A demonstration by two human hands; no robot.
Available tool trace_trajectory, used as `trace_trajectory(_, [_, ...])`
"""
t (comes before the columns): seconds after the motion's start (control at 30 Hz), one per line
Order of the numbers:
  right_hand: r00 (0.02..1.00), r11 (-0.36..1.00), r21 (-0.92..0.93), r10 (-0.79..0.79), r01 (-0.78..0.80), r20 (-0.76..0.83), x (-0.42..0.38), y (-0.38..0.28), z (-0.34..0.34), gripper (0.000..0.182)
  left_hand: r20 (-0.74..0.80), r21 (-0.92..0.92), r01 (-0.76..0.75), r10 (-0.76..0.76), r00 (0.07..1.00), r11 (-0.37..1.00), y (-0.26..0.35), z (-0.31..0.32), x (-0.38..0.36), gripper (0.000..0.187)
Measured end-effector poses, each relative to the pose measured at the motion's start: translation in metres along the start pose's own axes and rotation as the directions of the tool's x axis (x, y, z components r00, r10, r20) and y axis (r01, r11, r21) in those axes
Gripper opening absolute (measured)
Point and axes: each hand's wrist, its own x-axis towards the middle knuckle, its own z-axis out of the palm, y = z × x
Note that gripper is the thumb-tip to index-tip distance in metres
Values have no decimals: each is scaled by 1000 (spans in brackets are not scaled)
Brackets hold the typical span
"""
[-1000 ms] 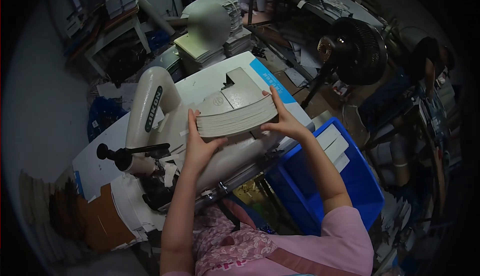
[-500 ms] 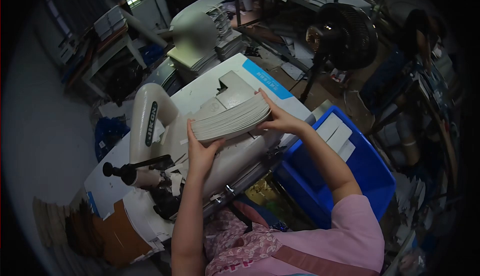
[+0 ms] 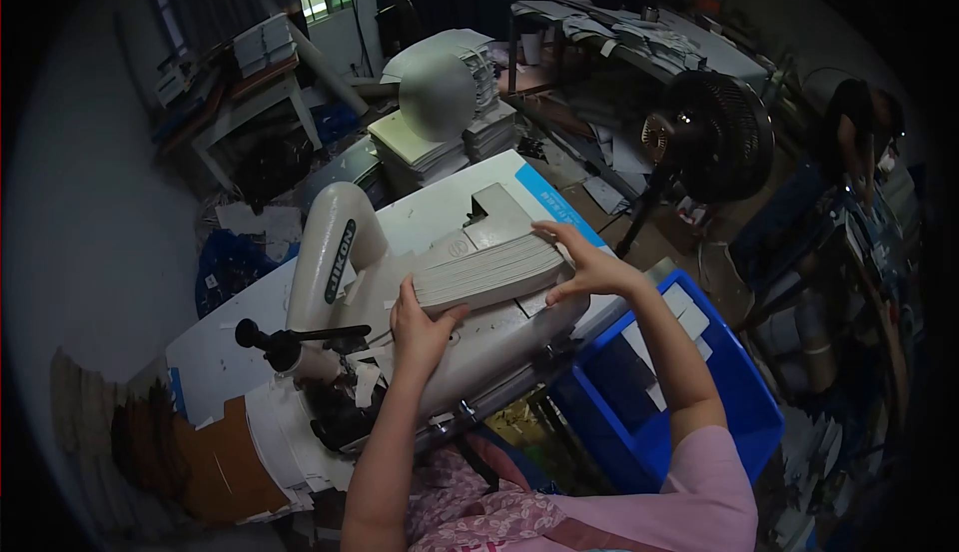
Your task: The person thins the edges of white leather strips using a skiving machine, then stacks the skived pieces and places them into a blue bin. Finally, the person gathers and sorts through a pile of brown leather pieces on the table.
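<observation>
A thick stack of pale sheets (image 3: pixel 489 272) lies on the bed of a cream machine marked JIKON (image 3: pixel 335 252). My left hand (image 3: pixel 423 330) grips the stack's left end, with the thumb along the near edge and the fingers at the side. At the right end my right hand (image 3: pixel 589 264) has its fingers on the far corner, its thumb apart and lower near the front edge. The sheets look squared now, their edges nearly straight. White scraps (image 3: pixel 367 382) cling to the black parts left of my left hand.
A blue bin (image 3: pixel 739 392) holding pale sheets stands at the right. Behind are a black fan (image 3: pixel 714 137), paper stacks (image 3: pixel 420 147) and a littered table (image 3: pixel 739 47). Another person (image 3: pixel 849 137) bends at the far right. Brown and white sheets (image 3: pixel 230 462) lie lower left.
The view has shifted, so the scene sits lower and further right. The stack has gone from bowed to flatter on the machine bed, and my right hand's grip has loosened.
</observation>
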Motion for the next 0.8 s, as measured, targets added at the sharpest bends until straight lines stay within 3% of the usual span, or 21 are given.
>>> trace_trajectory(0.03, [999, 980, -200, -3, 11, 41, 3, -13, -10, 105, 12, 11, 17, -17, 1000, 1000, 5, -3, -1, 98])
trace_trajectory(0.07, [999, 852, -523, 9, -28, -39, 6, -31, -10, 97, 9, 17, 4, -4, 1000, 1000, 4, -3, -2, 98])
trace_trajectory(0.13, [968, 690, -704, -249, 170, -10, 24, -36, -10, 101, -3, 24, -25, 25, 1000, 999, 1, -2, -1, 97])
trace_trajectory(0.17, [948, 664, -699, -312, 266, 65, 31, -43, -7, 103, 3, 26, -29, 28, 1000, 999, 2, -3, 0, 97])
trace_trajectory(0.27, [928, 762, -531, -286, 371, 238, 44, -53, 26, 99, 10, 29, -36, 35, 999, 999, 2, -4, 1, 96])
trace_trajectory(0.37, [946, 689, -648, -249, 325, 210, 50, -46, 56, 91, -7, 31, -49, 49, 999, 998, -1, -3, -1, 94])
trace_trajectory(0.4, [930, 665, -657, -319, 356, 180, 49, -40, 59, 85, -12, 35, -54, 55, 998, 998, 0, -4, -2, 94])
trace_trajectory(0.53, [939, 652, -685, -306, 327, 157, 44, -39, 64, 80, -67, 53, -107, 110, 992, 993, -6, 3, -5, 93])
trace_trajectory(0.6, [941, 682, -659, -315, 317, 126, 43, -40, 66, 75, 86, -182, 13, 3, 996, 983, -1, -1, -1, 92])
trace_trajectory(0.63, [941, 683, -659, -316, 315, 122, 43, -37, 67, 74, 153, -236, 93, -58, 987, 967, 10, -4, 0, 91])
trace_trajectory(0.67, [945, 697, -649, -308, 304, 111, 45, -35, 66, 73, 175, -176, 175, -144, 974, 969, 25, -10, -6, 90])
trace_trajectory(0.73, [954, 746, -609, -294, 269, 61, 33, -39, 58, 72, -53, 114, -171, 178, 983, 979, 19, -4, -11, 85])
trace_trajectory(0.77, [963, 788, -573, -269, 226, 10, 25, -38, 52, 72, -134, 292, -310, 359, 924, 905, 14, -8, -13, 83])
trace_trajectory(0.8, [970, 825, -534, -241, 185, -36, 12, -40, 43, 72, -152, 221, -324, 361, 920, 920, 24, -11, -21, 78])
